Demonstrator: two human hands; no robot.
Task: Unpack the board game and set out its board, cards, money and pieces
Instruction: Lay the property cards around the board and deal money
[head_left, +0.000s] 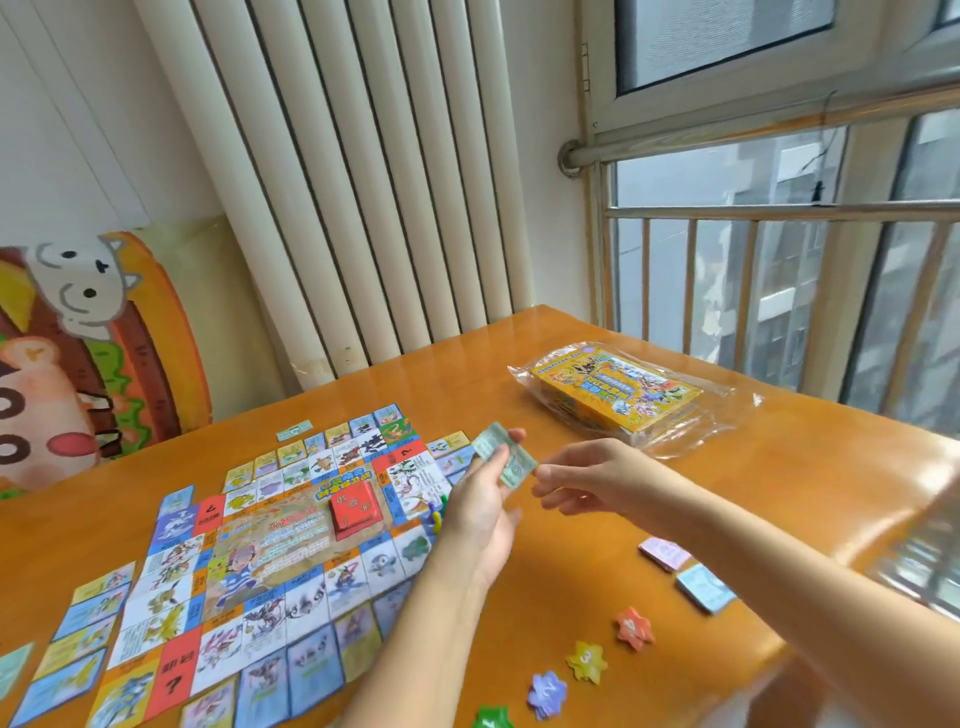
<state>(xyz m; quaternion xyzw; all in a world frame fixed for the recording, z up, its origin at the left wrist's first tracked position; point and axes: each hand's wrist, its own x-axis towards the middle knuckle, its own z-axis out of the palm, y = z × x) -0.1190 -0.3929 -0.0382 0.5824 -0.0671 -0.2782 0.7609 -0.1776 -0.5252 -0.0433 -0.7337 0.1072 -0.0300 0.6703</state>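
Orange wood, glossy, makes up the bench (597, 519), which stands in a corner against a white ribbed radiator (363, 182) and a window (779, 234) with a metal railing; a cartoon cushion (78, 364) leans on the wall at the left. On the bench lies the board (291, 545), opened flat, with cards (88, 623) laid along its edges and a red deck (356, 509) in its middle; small pieces (436, 512) stand just beside the left hand. The left hand (483, 512) grips a wad of money (503, 454); the right hand (587, 475), fingers loosely curled, touches the wad's near end; whether it pinches a note I cannot tell. Well apart, toward the window, sits the box (618, 395) in clear wrap; near the right forearm lie two small decks (685, 571) and star-shaped tokens (587, 660).
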